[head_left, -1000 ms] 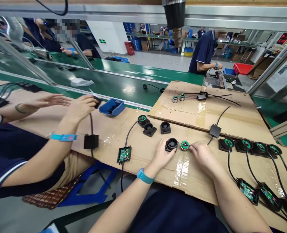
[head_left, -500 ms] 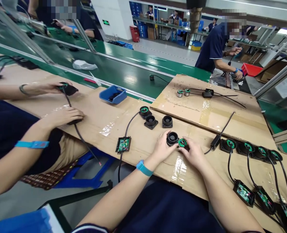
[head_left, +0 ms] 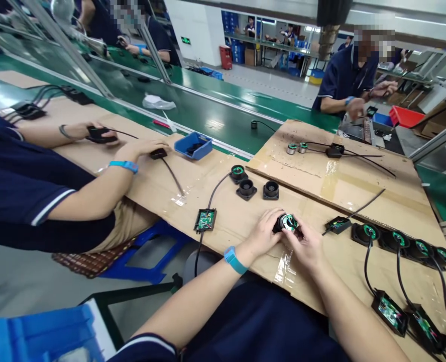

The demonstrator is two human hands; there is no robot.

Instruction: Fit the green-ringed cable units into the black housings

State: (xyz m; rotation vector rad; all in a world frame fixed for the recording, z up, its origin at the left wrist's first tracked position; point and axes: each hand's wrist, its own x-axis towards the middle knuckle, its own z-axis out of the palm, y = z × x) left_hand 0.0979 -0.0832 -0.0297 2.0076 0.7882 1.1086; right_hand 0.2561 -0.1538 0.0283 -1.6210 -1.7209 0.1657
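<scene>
Two hands at one part, head view: left hand (head_left: 262, 235) wrapped around black round housing (head_left: 281, 223), right hand (head_left: 306, 247) closed on green-topped insert (head_left: 290, 221), pinched at its rim and held against the housing mouth, just above the table (head_left: 223, 226). Insert apparently tilted, not fully seated; judged mid-assembly.

Judged done: row of four housings with green inserts fitted (head_left: 396, 237) at right, each cabled to an open circuit board (head_left: 391, 311) near the table edge. One more fitted unit (head_left: 238, 172) farther back, cabled to a board (head_left: 205, 219).

Judged left: two empty black housings (head_left: 258, 190) beside that unit; two loose silver-green inserts (head_left: 296, 148) on the raised cardboard sheet (head_left: 343, 171), with a small black box (head_left: 335, 150) and cables.

Surface: table covered in taped brown cardboard, glossy tape patches visible. Blue tray (head_left: 193, 145) at the far edge, beside a green conveyor belt (head_left: 208, 118).

Room: factory line. Co-worker at left in a dark sleeve, blue wrist strap (head_left: 123, 165), hands on a cabled black part (head_left: 158, 153). Further person standing across the belt at right; shelving and crates in the background.
</scene>
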